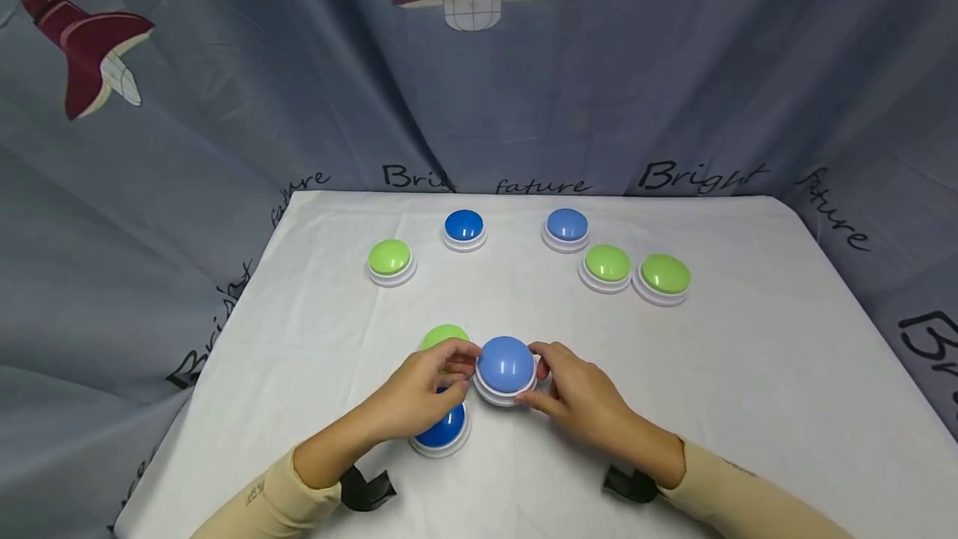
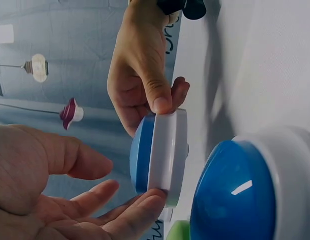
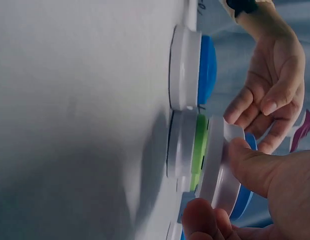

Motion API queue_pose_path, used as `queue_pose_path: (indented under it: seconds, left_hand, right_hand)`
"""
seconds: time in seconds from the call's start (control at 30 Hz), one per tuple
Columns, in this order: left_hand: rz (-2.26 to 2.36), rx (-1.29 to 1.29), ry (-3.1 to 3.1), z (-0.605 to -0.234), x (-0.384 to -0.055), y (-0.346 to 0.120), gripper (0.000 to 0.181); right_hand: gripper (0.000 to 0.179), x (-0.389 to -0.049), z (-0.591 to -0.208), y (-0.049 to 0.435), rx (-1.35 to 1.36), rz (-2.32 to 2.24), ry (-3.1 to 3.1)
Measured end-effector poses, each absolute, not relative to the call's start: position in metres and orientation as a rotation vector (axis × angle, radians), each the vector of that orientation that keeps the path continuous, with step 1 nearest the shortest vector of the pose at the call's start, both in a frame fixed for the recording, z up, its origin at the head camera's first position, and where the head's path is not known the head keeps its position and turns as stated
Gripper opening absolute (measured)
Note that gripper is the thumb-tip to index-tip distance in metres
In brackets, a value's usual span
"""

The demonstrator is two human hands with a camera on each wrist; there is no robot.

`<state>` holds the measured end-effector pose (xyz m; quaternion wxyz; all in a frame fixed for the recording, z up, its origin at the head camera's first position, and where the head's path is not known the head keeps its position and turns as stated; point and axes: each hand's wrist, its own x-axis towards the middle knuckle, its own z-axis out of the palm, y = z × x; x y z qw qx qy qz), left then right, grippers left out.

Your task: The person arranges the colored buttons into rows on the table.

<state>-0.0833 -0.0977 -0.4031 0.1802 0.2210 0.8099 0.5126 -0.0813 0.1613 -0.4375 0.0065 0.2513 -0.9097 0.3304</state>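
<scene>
My right hand [image 1: 584, 393] pinches the white base of a light-blue dome push button [image 1: 506, 364] between thumb and fingers. That button is raised off the table, as the gap below its base [image 2: 167, 155] in the left wrist view shows. At its other side, my left hand [image 1: 415, 393] has its fingertips against the base, while the thumb stays apart from it. Under the left hand sits a dark-blue push button [image 1: 441, 432], partly covered by the fingers. Just behind that hand, a green push button [image 1: 445, 334] stands on the table, its lower part hidden.
Farther back on the white tablecloth [image 1: 748, 314] stand a green button [image 1: 391, 259], a dark-blue one [image 1: 464, 226] and a light-blue one [image 1: 566, 226]. Two green buttons, one left [image 1: 607, 264] and one right [image 1: 665, 274], are side by side. A grey curtain [image 1: 299, 65] hangs behind.
</scene>
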Motion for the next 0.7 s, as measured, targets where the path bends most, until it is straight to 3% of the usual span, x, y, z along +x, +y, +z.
queue_pose_path:
  seconds: [0.7]
  left_hand:
    - [1.101,0.74,2.448,-0.406,-0.063,-0.093,0.037]
  right_hand:
    - [0.061,-0.048,-0.452,0.165,0.86,0.977,-2.939]
